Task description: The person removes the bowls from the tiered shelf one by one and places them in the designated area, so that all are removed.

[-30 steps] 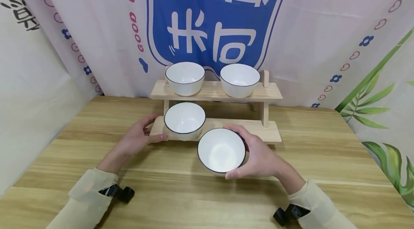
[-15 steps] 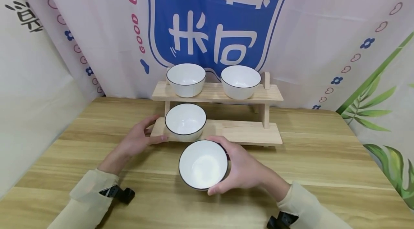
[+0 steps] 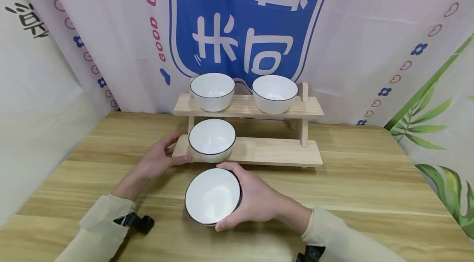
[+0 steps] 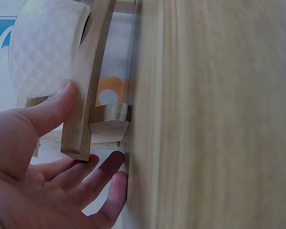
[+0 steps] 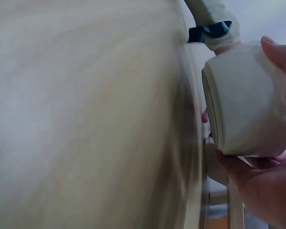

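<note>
My right hand (image 3: 252,200) grips a white bowl (image 3: 211,196) with a dark rim by its right side, thumb at the front and fingers at the back. The bowl hangs over the table, in front of the shelf, its mouth tipped towards the head camera. In the right wrist view the bowl's outer wall (image 5: 250,100) fills the space between thumb and fingers. My left hand (image 3: 157,155) holds the left end of the lower board of a two-tier wooden shelf (image 3: 277,151). In the left wrist view the thumb (image 4: 62,102) presses the board beside a bowl with a diamond-patterned wall (image 4: 47,47).
A matching bowl (image 3: 212,140) stands on the left of the lower board. Two more, a left bowl (image 3: 212,91) and a right bowl (image 3: 275,93), are on the upper board. The wooden table (image 3: 370,196) ends at a printed curtain (image 3: 352,48) behind the shelf.
My right hand has carried its bowl left and towards me, away from the front of the lower board. The left hand has stayed at the shelf's left end.
</note>
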### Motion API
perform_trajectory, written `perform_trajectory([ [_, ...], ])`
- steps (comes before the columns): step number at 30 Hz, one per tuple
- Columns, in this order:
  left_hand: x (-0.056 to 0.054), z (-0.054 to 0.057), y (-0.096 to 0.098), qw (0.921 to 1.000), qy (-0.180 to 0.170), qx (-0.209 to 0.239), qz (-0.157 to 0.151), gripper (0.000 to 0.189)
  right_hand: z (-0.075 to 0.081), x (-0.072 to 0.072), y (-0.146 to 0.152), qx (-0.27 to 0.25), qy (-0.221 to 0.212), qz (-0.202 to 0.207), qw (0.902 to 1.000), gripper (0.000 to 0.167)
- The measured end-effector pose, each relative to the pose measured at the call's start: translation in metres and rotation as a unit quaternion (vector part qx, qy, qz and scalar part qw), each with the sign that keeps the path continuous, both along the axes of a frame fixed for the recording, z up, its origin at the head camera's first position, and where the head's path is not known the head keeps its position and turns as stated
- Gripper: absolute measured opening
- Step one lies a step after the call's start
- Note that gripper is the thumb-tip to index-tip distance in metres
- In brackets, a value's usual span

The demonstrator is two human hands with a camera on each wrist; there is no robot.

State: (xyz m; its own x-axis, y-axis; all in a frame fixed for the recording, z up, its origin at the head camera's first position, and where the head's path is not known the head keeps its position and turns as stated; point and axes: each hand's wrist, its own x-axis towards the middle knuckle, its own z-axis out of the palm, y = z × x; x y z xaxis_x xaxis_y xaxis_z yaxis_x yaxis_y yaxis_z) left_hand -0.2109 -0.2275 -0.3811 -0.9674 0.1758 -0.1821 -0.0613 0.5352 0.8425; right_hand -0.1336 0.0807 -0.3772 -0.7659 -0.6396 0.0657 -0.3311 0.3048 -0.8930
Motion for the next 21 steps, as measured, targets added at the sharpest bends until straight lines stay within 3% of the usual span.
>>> perform_trajectory([
  [21, 0.0, 0.0, 0.001, 1.0, 0.003, 0.005, 0.002, 0.103, -0.011, -0.004, -0.021, 0.019, -0.011, -0.041, 0.9989, 0.118],
])
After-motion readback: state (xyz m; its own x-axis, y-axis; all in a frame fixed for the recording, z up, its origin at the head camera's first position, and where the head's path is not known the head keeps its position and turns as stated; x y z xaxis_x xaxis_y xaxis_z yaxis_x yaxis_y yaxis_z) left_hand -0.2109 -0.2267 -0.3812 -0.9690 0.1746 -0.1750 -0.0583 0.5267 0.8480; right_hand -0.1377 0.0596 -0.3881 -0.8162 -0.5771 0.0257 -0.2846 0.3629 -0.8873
